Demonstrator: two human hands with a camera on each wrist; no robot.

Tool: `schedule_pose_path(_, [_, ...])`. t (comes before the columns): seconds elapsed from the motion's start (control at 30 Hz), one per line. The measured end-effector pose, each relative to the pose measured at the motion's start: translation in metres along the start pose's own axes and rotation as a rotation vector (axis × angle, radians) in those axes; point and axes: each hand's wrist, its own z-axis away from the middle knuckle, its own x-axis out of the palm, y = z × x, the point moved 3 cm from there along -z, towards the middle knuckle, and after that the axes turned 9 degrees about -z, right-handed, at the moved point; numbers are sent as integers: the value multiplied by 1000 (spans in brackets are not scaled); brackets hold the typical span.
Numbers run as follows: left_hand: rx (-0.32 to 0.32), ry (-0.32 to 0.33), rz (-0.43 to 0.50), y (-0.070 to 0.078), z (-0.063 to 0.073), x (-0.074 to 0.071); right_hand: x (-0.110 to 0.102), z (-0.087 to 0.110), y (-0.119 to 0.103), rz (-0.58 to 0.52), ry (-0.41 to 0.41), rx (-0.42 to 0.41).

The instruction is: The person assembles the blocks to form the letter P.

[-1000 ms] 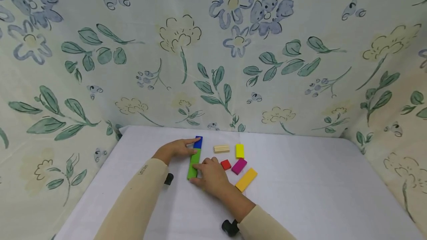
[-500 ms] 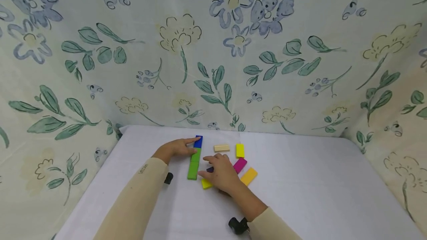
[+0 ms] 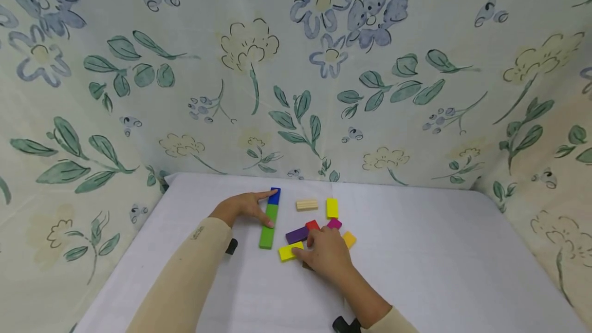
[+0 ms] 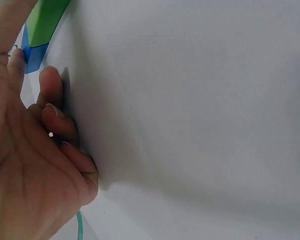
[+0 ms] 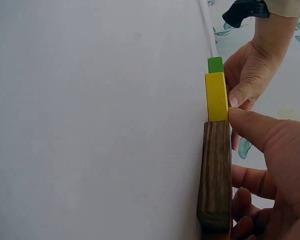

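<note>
Toward the left of the cloth lies a straight row: a blue block at the far end, then two green blocks. My left hand rests along it, index finger on the blue block and thumb on the green part. My right hand is over a loose cluster, its thumb at a yellow block and its fingers near a red block. A purple block lies beside them. In the right wrist view a dark brown wooden block stands before the fingers; no block is visibly gripped.
Behind the cluster lie a ridged pale wooden block and another yellow block. A magenta block and an orange block are partly covered by my right hand. A flowered curtain hangs behind the white-covered table.
My right hand has left the green blocks and moved right over the cluster, uncovering the purple and nearer yellow blocks. My left thumb has slid nearer along the green blocks.
</note>
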Motion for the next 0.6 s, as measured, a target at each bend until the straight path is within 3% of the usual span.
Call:
schedule_pose_path(0.33, [-3, 25, -1, 1, -1, 1, 4, -4, 7, -79, -26, -2])
schedule_pose_path(0.6, [-25, 46, 6, 1, -3, 2, 10, 2, -2, 28, 29, 9])
